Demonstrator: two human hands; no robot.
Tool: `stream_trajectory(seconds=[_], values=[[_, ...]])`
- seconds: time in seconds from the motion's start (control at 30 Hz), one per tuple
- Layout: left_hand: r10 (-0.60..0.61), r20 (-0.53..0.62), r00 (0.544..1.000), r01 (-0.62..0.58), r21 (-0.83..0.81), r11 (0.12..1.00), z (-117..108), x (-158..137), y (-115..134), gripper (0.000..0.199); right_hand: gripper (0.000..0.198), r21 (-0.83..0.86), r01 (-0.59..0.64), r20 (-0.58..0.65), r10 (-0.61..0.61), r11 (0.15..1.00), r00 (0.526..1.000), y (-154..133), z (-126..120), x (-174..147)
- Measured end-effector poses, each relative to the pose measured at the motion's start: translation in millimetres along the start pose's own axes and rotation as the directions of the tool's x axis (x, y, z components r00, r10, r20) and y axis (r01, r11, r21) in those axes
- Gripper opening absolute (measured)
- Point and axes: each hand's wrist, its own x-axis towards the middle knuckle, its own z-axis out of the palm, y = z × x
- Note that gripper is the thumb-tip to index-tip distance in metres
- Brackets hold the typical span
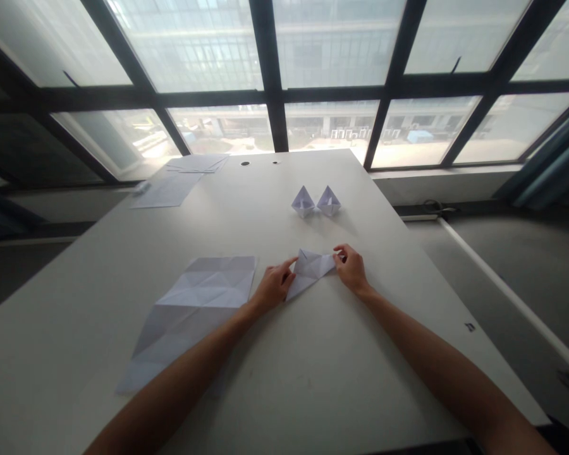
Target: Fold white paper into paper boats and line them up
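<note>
A partly folded sheet of white paper lies on the white table between my hands, roughly triangular with a raised peak on top. My left hand grips its left side, thumb and index finger at the edge. At the right tip of the paper, my right hand pinches the corner with curled fingers. Just beyond stand two folded paper boats, the left boat and the right boat, side by side. A creased, unfolded sheet of paper rests to the left, partly under my left forearm.
Flat sheets of paper lie at the table's far left, with a small blurred object at their edge. Two round holes are near the far edge of the table. Large windows stand behind it. A small dark mark shows near the right edge.
</note>
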Motion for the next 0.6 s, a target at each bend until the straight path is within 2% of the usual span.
stream_trajectory(seconds=[0.17, 0.27, 0.4, 0.47, 0.6], values=[[0.007, 0.075, 0.997, 0.0, -0.095, 0.996, -1.5, 0.8, -4.2, 0.056, 0.016, -0.053, 0.018, 0.008, -0.018, 0.998, 1.0, -0.8, -0.9, -0.6], [0.062, 0.071, 0.996, -0.069, 0.091, 0.993, 0.6, -1.5, -5.7, 0.048, 0.016, -0.149, 0.032, 0.022, -0.029, 0.988, 0.999, 0.3, -1.7, -0.2], [0.127, 0.049, 0.991, -0.136, 0.414, 0.9, 3.9, -7.1, -1.9, 0.049, 0.011, -0.31, 0.09, 0.051, -0.078, 0.946, 0.996, -0.5, -4.5, -0.3], [0.17, 0.115, 0.979, -0.204, 0.471, 0.858, 4.0, -8.2, -0.2, 0.055, 0.009, -0.4, 0.118, 0.057, -0.103, 0.909, 0.993, -3.8, -6.9, -1.1], [0.253, 0.352, 0.901, -0.396, 0.429, 0.812, 2.2, -7.0, -0.9, 0.066, 0.013, -0.558, 0.131, 0.073, -0.109, 0.819, 0.991, -16.5, -10.7, -6.5]])
